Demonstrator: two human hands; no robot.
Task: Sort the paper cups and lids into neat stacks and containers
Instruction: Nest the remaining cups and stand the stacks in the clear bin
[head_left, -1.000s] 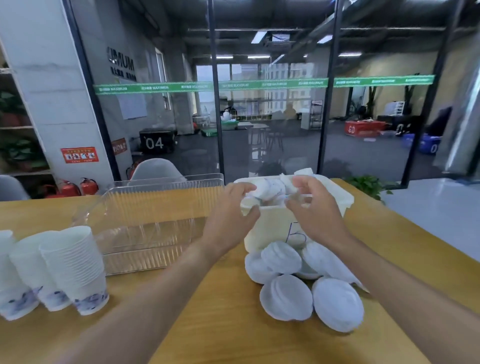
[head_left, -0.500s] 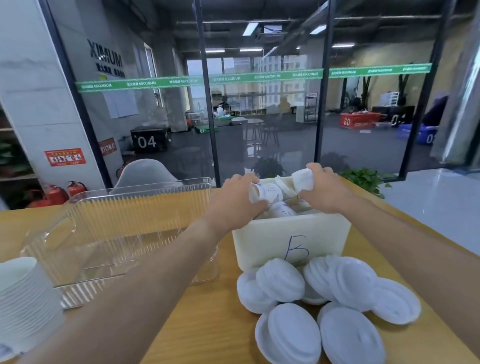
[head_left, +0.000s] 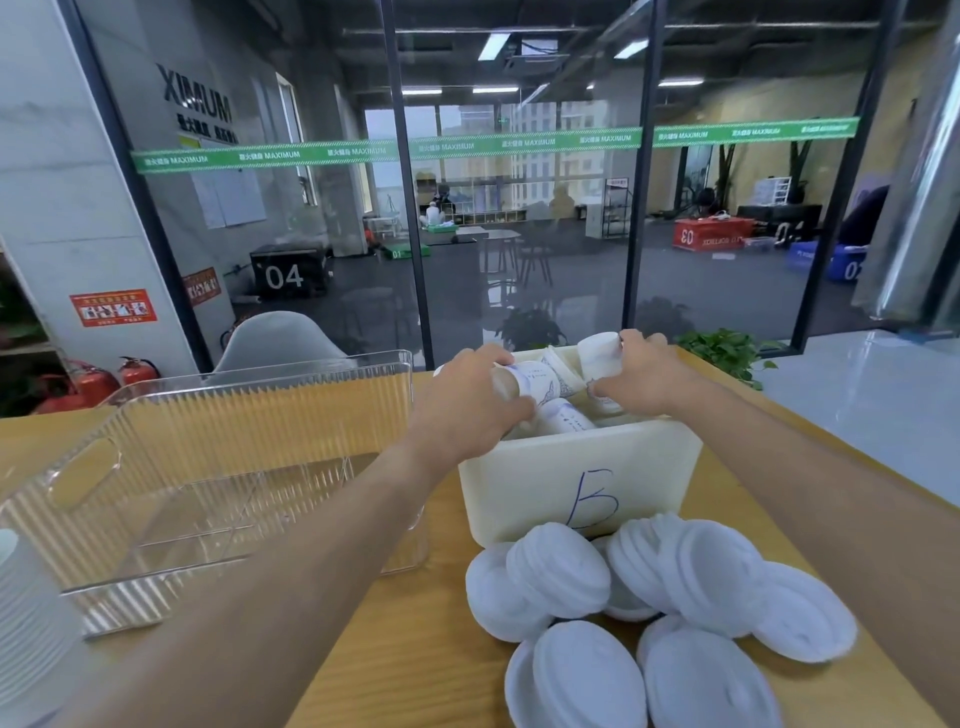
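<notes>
A white bin (head_left: 524, 493) marked with a blue "B" stands mid-table with several paper cups lying inside. My left hand (head_left: 467, 402) grips a printed paper cup (head_left: 535, 382) lying on its side at the bin's top. My right hand (head_left: 641, 376) grips another white paper cup (head_left: 600, 353) at the bin's far right corner. Several white lids (head_left: 561, 569) lie in a loose pile in front of the bin. A stack of white cups (head_left: 31, 623) shows at the left edge.
A clear ribbed plastic container (head_left: 218, 467) stands to the left of the bin, touching my left forearm. A glass wall runs behind the wooden table (head_left: 405, 649). A grey chair (head_left: 280, 338) and a potted plant (head_left: 722, 353) stand beyond the far edge.
The view moved closer to the bin. Both hands went from above the bin's near edge into it and now grip cups; the cup stacks slid to the left edge.
</notes>
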